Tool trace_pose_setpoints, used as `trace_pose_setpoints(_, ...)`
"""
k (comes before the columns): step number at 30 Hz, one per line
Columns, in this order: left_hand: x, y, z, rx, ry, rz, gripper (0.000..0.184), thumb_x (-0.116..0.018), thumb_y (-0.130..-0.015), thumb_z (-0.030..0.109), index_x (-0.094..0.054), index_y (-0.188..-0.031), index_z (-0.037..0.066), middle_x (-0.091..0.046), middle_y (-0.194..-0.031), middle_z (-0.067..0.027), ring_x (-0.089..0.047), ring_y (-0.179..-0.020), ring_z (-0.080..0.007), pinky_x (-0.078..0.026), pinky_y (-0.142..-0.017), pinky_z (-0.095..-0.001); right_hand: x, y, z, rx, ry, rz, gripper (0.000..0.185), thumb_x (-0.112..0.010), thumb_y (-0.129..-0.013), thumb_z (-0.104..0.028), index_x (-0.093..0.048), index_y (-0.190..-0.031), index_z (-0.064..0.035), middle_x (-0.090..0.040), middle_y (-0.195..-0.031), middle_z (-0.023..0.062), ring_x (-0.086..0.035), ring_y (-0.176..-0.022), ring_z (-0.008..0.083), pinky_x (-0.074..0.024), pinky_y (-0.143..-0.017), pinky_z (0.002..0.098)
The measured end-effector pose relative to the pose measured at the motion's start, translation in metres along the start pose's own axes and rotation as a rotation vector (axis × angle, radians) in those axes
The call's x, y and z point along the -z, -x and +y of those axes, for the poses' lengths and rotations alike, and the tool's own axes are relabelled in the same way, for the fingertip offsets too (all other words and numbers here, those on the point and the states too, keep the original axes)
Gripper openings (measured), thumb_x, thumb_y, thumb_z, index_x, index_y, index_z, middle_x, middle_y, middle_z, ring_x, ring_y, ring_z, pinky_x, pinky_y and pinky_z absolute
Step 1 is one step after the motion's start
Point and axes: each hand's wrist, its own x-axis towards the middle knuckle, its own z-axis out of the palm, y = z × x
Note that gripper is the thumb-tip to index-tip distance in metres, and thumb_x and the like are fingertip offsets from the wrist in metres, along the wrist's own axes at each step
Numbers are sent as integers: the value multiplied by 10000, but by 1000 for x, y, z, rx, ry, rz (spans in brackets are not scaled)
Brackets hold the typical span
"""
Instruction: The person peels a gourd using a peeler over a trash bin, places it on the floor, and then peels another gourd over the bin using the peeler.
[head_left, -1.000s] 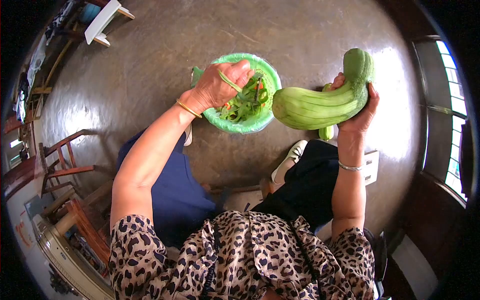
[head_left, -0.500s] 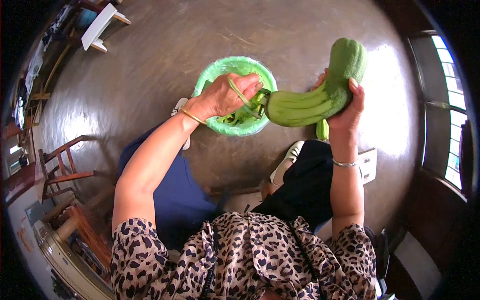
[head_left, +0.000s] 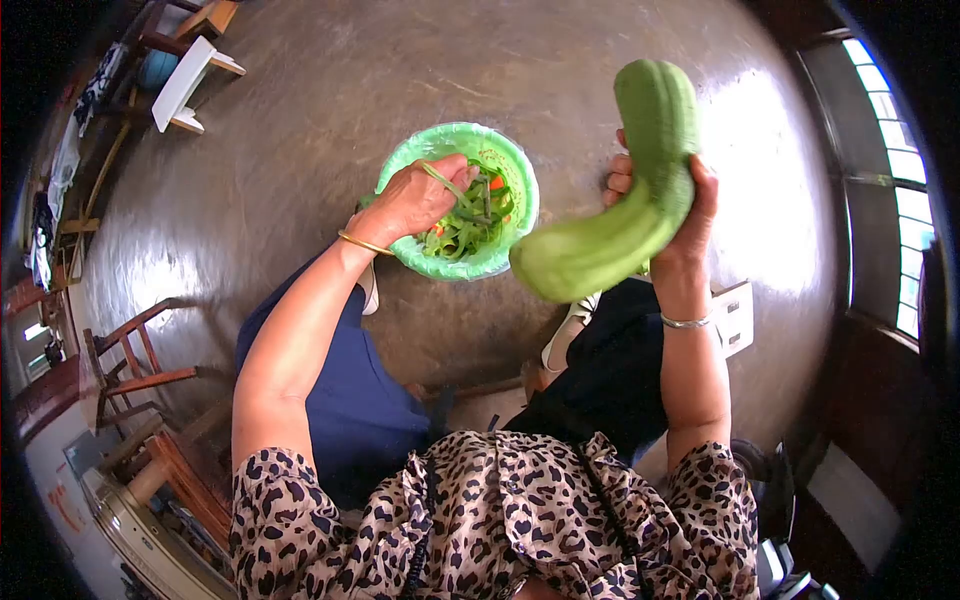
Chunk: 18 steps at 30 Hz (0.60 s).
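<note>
My right hand [head_left: 690,215] is wrapped round the thick middle of a large, bent green gourd [head_left: 658,130]. Its upper end is darker and ribbed; the lower end is paler, peeled and slightly blurred. Over the left side of the bin my left hand [head_left: 420,200] grips a peeler [head_left: 487,196] with a light green handle, its head pointing right. The peeler is apart from the gourd. Inside the green bin [head_left: 525,190], which has a clear plastic liner, lie green peel strips [head_left: 462,232] and some orange-red bits.
The bin stands on a brown floor [head_left: 300,90] between my feet. A white power strip [head_left: 733,318] lies beside my right leg. Wooden chair frames [head_left: 140,365] are at the left, a white-topped stool [head_left: 185,85] at the upper left, and a barred window [head_left: 895,180] at the right.
The peeler has come off the gourd and moved left over the bin with my left hand. My right hand has tilted the gourd, and its peeled end has swung down toward me.
</note>
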Motion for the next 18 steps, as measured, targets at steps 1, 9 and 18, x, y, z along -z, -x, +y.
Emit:
trace_pose_setpoints(1, 3, -1, 2, -11, -18, -26, 267, -476, -982, 291, -480, -878, 45, -555, -738, -225, -554, -671, -407, -427, -617, -467, -3, 2, -1, -20, -112, -68, 799, -599, -778, -544, -450, -1265, 72, -578, -954, 163, -604, -782, 238, -524, -721, 361)
trace_pose_setpoints(9, -13, 14, -13, 103, -421, -248, 436, -545, -884, 433, -537, -1005, 14, -643, -911, -216, -627, -917, -393, -480, -762, -483, -6, -7, -5, -36, -187, -66, 792, -586, -805, -596, -453, -1248, 47, -570, -989, 177, -604, -791, 235, -521, -723, 357)
trace_pose_setpoints(18, 9, -1, 2, 73, 175, -111, 610, -822, -714, 381, -564, -1088, -27, -654, -969, -141, -650, -913, -241, -506, -813, -374, 5, -26, 24, -199, -66, 246, 658, -599, -878, -462, -496, -1240, 79, -598, -1083, 271, -626, -928, 358, -528, -835, 484)
